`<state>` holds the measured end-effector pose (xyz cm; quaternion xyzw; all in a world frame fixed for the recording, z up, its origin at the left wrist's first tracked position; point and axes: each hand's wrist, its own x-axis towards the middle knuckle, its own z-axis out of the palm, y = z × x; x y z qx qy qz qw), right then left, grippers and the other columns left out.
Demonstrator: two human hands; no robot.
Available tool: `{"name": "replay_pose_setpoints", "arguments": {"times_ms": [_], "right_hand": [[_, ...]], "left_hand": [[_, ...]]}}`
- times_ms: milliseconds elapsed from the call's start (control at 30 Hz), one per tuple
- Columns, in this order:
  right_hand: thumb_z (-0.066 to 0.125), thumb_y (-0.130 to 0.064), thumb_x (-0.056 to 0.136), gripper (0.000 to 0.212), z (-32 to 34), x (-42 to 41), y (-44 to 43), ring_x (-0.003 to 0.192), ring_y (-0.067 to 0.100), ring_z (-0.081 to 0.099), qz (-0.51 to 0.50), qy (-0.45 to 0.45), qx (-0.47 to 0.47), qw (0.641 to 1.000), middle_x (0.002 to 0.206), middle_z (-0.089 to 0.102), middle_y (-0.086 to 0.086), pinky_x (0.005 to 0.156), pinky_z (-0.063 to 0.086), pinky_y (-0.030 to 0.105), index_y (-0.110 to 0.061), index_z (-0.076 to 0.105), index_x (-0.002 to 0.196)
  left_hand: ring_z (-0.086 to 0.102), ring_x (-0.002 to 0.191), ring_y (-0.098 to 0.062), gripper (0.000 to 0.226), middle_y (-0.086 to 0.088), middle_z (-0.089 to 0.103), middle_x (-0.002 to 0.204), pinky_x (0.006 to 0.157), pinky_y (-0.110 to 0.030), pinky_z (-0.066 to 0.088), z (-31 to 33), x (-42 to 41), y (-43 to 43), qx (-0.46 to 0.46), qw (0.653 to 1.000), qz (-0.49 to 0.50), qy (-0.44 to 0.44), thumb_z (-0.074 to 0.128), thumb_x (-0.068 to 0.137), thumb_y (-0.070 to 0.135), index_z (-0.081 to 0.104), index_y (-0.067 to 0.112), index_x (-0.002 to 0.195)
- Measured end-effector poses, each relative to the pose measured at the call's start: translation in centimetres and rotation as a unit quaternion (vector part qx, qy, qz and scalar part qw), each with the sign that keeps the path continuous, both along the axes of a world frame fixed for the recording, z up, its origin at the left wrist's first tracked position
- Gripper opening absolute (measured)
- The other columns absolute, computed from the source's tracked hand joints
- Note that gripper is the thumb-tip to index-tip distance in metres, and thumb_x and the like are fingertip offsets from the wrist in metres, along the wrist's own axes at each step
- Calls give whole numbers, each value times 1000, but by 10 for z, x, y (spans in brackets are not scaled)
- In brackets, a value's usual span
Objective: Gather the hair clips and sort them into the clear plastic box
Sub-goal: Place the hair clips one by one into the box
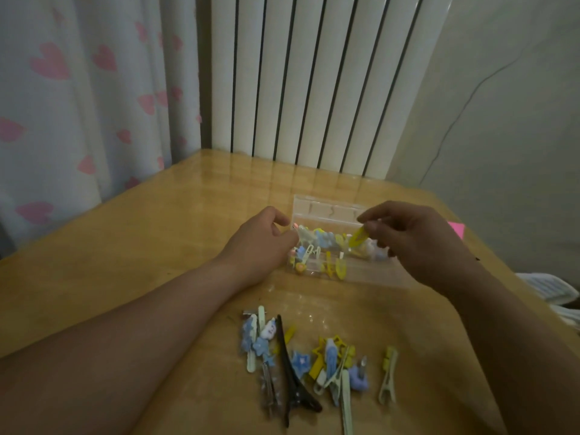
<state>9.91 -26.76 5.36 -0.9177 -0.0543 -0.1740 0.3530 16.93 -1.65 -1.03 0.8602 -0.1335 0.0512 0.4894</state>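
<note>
The clear plastic box (326, 210) lies open on the wooden table, with several yellow, blue and white hair clips inside. My right hand (414, 243) hovers over the box and pinches a yellow snap clip (358, 237) between thumb and fingers. My left hand (262, 246) rests against the box's left end with its fingers curled; whether it grips the box edge is unclear. A pile of loose hair clips (326, 362) lies near the table's front, among them a long dark clip (292, 381) and a pale green clip (388, 376).
A white radiator (314, 80) stands behind the table (125, 262), with a heart-patterned curtain (78, 98) to the left. A pink paper (456, 229) lies to the right of the box. Folded cloth (552, 288) sits past the table's right edge.
</note>
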Motion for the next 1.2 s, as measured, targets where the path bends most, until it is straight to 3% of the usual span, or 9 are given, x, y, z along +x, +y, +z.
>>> {"name": "replay_pose_setpoints", "arguments": {"times_ms": [167, 433, 600, 767, 933, 1200], "right_hand": [[73, -25, 99, 8, -19, 13, -2, 83, 15, 68, -17, 36, -49, 998, 90, 71, -6, 66, 49, 29, -30, 67, 103], [71, -26, 100, 12, -25, 23, 17, 86, 11, 67, 17, 62, -83, 994, 94, 72, -8, 77, 56, 33, -35, 77, 102], [72, -33, 99, 10, -29, 24, 21, 72, 11, 64, -8, 76, -83, 994, 96, 73, -6, 65, 50, 29, -37, 78, 106], [67, -30, 101, 18, -29, 21, 21, 73, 8, 67, -25, 60, -96, 993, 99, 74, -8, 67, 55, 30, -40, 76, 113], [65, -26, 101, 18, -27, 14, 21, 78, 8, 70, -32, 23, -93, 995, 93, 74, -13, 77, 61, 38, -40, 76, 106], [68, -33, 99, 10, -16, -9, 40, 71, -1, 62, 36, -26, -123, 991, 83, 71, -13, 65, 53, 30, -35, 78, 102]], "left_hand": [[66, 86, -17, 31, 2, 68, 94, 82, -43, 55, 0, 0, 0, -1, 1000, 1, 0, 63, 101, 42, 60, 26, 127], [66, 86, -18, 31, 2, 67, 93, 82, -43, 55, 1, -1, -1, 4, 1000, 3, 0, 63, 100, 42, 59, 26, 126], [68, 86, -20, 32, 0, 69, 95, 80, -43, 56, 1, -2, -1, 0, 1000, 1, 3, 63, 99, 41, 59, 26, 127], [67, 85, -18, 31, 2, 68, 95, 76, -40, 53, 0, 1, -1, 0, 1000, 4, 2, 63, 98, 43, 59, 28, 126], [67, 88, -18, 32, 2, 69, 98, 76, -39, 53, -2, 1, -1, 2, 1000, 5, 3, 63, 99, 46, 60, 28, 126], [67, 86, -17, 31, 3, 67, 93, 80, -39, 54, 2, -2, -1, 2, 1000, 10, -4, 63, 100, 42, 61, 24, 124]]}}
